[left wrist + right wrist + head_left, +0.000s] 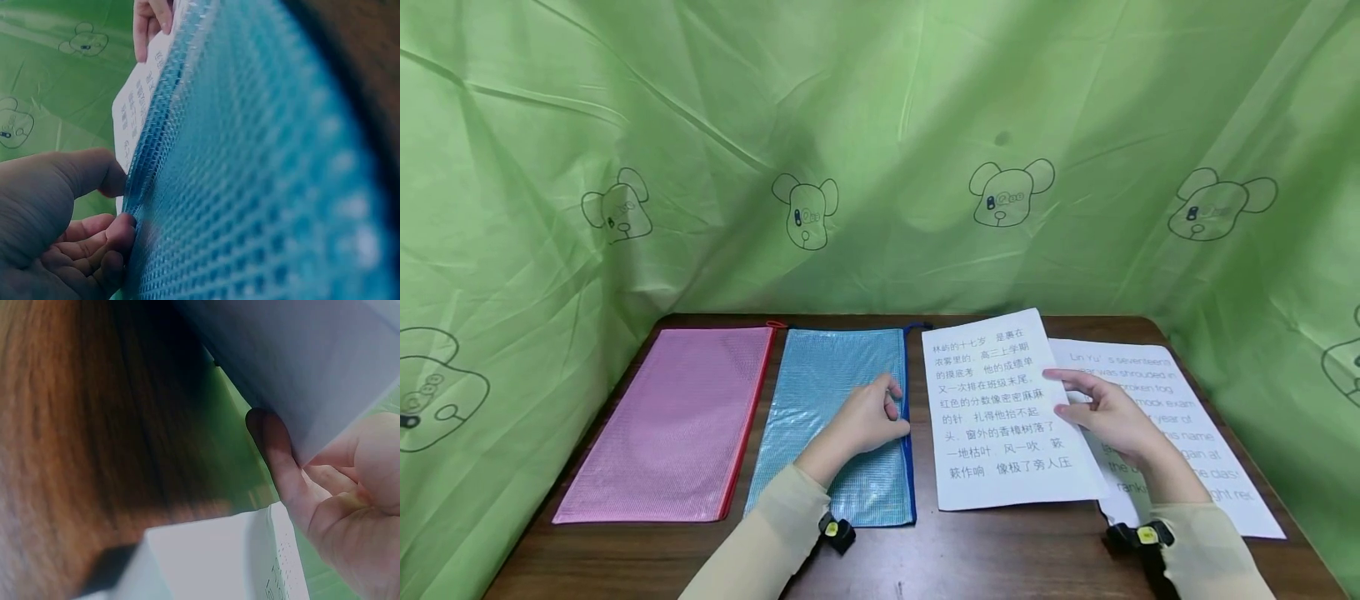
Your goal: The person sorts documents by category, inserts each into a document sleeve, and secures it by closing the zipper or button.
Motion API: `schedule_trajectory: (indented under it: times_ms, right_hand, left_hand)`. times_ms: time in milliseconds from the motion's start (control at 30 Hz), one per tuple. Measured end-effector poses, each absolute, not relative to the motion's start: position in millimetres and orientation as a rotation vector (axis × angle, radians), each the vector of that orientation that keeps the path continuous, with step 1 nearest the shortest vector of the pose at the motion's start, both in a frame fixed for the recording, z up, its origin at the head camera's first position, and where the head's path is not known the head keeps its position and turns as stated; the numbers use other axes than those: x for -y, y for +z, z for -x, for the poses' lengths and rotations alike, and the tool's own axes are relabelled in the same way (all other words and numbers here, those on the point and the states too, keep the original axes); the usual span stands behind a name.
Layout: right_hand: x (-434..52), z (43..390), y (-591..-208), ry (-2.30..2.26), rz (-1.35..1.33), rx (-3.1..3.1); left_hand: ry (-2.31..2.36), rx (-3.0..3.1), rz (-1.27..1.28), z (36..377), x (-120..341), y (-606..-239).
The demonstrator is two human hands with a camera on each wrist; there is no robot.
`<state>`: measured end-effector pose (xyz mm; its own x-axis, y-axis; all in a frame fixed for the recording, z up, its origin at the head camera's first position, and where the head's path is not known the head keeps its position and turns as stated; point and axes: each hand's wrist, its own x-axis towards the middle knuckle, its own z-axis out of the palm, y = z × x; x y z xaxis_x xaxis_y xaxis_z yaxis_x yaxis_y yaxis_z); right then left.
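My left hand (863, 414) is at the right, zippered side of a blue mesh zipper pouch (820, 358). In the left wrist view, its curled fingers (119, 240) hold the edge of the mesh, which rises close to the camera. My right hand (1108, 412) pinches the right edge of a white sheet with printed Chinese text (988, 417). That sheet is tilted slightly and partly covers a second sheet with printed English text (1198, 417). The right wrist view shows the held sheet's underside (312, 356) above the fingers.
A pink mesh zipper pouch (677, 417) with a red zipper lies left of the blue one. Everything rests on a brown wooden table (880, 567). Green fabric (880, 125) with drawn bear heads hangs behind and at both sides.
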<state>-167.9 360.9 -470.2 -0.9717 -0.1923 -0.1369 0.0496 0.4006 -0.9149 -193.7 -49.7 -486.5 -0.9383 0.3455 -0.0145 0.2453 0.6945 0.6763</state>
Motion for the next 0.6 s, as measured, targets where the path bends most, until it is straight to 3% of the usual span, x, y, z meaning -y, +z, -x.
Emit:
schedule_trajectory:
  times_ms: [300, 600]
  right_hand:
    - [-358.3, 167.9, -466.4, -1.562, 0.134, -2.471]
    - [-358.9, 164.3, -462.2, -1.666, 0.167, -2.354]
  left_hand:
    - [1.085, -2.809, -0.578, 186.3, 46.0, -485.9]
    - [1.159, -2.802, -0.469, 186.5, 46.1, -480.8]
